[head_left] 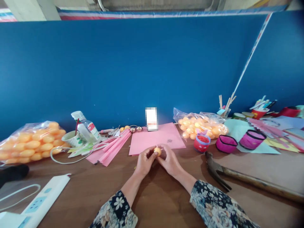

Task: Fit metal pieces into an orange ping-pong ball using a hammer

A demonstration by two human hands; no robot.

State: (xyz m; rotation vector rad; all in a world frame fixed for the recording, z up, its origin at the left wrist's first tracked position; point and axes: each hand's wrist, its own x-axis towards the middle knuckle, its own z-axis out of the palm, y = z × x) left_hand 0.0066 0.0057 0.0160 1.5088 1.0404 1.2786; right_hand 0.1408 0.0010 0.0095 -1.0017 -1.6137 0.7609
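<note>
Between my two hands is a small orange ball [157, 151], held just above the brown table in front of the pink paper. My left hand [145, 161] pinches it from the left, thumb and fingers closed on it. From the right, the fingers of my right hand [170, 161] are closed round the same ball. Part of the ball is hidden behind my fingertips. Right behind my hands lies a stack of pink paper [152, 139], with a dark mark on its right part.
Bags of orange balls stand left [33, 144] and right [197, 126]. A claw hammer [251, 179] lies at right, near a red cup [202, 144] and magenta rings. At left are a power strip [47, 193], a bottle [86, 126], a paper cup and pink strips. A blue partition [142, 63] rises behind.
</note>
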